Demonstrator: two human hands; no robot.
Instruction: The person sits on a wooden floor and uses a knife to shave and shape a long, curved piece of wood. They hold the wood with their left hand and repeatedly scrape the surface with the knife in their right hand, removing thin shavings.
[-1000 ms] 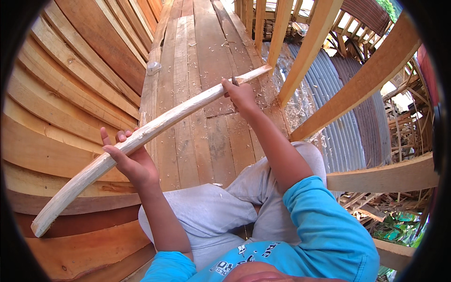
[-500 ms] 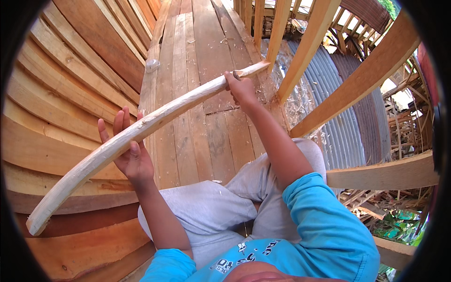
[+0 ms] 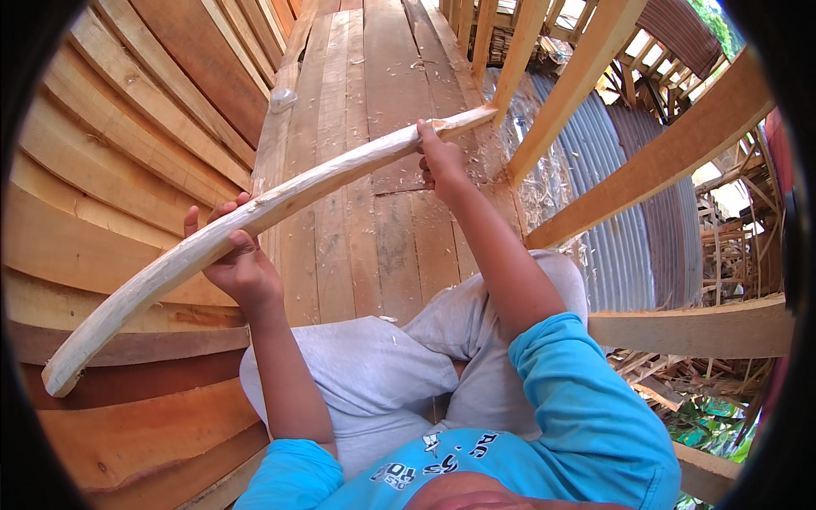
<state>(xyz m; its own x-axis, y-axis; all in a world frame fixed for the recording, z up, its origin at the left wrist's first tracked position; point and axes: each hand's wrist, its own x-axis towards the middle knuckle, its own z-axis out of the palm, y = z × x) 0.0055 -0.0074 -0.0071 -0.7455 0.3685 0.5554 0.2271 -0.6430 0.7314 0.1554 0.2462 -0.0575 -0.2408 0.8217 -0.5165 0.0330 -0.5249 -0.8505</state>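
A long, pale, peeled wooden pole [image 3: 285, 197], which looks bowed in this wide view, slants from the lower left to the railing at the upper right. Around its left half my left hand [image 3: 242, 268] is closed, thumb on the near side and fingertips showing beyond. My right hand [image 3: 442, 157] grips the pole close to its far end, fingers curled under and thumb on top. Just past that thumb the wood has a rough, cut-looking spot; whether a small tool is in the hand, I cannot make out. The far tip meets a railing slat [image 3: 520, 64].
Wood shavings lie over the plank floor [image 3: 340, 255]. Stacked boards [image 3: 110, 204] form a wall on the left, with a small clear plastic object [image 3: 283, 99] near it. Beyond the railing at right lies corrugated metal roofing [image 3: 608, 204]. My crossed legs [image 3: 357, 357] are below the pole.
The pole's near end has risen slightly in the view. My left fingers have folded closer around the pole, where they were more spread before. My right hand has barely shifted.
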